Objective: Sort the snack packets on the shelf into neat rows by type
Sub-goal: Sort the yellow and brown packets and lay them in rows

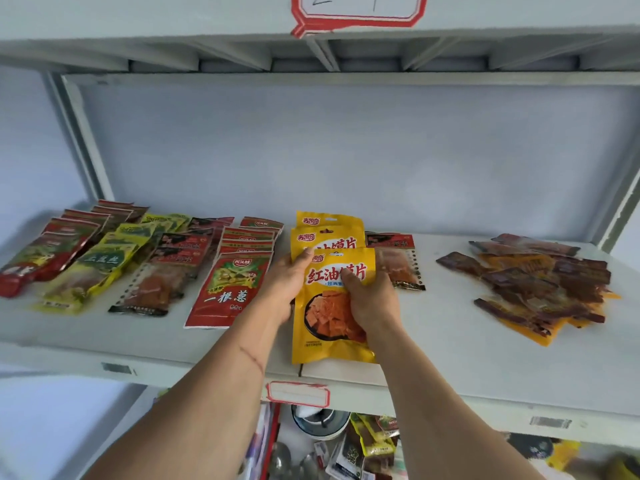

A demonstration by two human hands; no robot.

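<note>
A front yellow packet point(329, 327) with orange squares printed on it lies at the middle of the white shelf point(450, 348). Both my hands hold it: my left hand point(285, 285) grips its left edge and my right hand point(372, 299) grips its right side, thumb on the front. Two more yellow packets point(329, 233) lie in a row behind it. Left of them run rows of red packets point(228, 289), clear packets with red headers point(156, 282), green-yellow packets point(93, 271) and red-green packets point(45, 254). A loose pile of brown and orange packets point(540, 285) lies at the right.
One clear packet with a red header point(398, 261) lies just right of the yellow row, partly behind my right hand. The shelf's front lip carries a blank red-bordered label point(298, 393). A lower shelf holds mixed goods point(363, 445). Another shelf point(311, 46) hangs overhead.
</note>
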